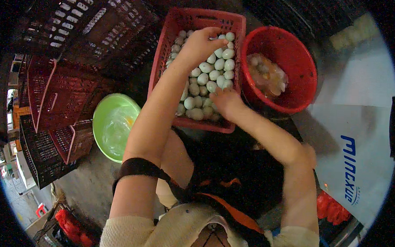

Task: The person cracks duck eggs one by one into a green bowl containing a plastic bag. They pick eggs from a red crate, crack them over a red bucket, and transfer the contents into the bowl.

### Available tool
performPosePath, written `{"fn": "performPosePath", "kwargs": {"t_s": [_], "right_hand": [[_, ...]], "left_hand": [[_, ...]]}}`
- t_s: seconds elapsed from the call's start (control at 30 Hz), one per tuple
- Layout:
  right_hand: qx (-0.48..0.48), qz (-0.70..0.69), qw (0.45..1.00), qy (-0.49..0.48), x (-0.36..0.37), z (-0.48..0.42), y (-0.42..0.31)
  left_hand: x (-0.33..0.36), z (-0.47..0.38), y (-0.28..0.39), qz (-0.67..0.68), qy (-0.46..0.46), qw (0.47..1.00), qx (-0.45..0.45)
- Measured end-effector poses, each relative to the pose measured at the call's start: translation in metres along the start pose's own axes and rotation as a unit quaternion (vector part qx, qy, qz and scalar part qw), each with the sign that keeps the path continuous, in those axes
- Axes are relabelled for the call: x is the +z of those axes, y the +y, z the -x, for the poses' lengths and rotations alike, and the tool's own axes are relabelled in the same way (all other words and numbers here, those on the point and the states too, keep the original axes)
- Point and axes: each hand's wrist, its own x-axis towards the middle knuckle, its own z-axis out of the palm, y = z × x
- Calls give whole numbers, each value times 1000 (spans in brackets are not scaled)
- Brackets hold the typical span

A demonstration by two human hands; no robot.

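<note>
Pale green-white eggs (203,79) fill a pink-red plastic crate (200,123) in front of me, several layers of them showing through its open top. My left hand (203,43) reaches over the far part of the crate. Its thumb and forefinger are spread above the eggs near the right wall, and its palm side is hidden. My right hand (229,103) is low at the crate's near right corner, fingertips down among the eggs. Whether either hand grips an egg cannot be seen.
Right of the crate stands a red bucket (302,70) holding a clear bag (267,73) of broken eggs and shells. A light green basin (110,130) with some liquid sits at left. Stacked plastic crates (54,102) rise on the left. A white panel with lettering (357,129) borders the right.
</note>
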Motion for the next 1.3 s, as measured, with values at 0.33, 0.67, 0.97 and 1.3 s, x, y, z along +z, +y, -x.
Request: {"fn": "performPosePath", "kwargs": {"t_s": [0.33,0.67,0.97,1.3], "right_hand": [[116,62,990,41,62,-24,-14],[196,2,947,253,-102,141,69],[266,339,883,183,-147,261,136],[251,-287,835,397,-108,217,138]], "left_hand": [[-15,15,-1,-35,30,998,30],[25,18,35,31,0,998,63],[88,31,69,139,-113,984,14],[135,1,75,147,-166,961,164]]}}
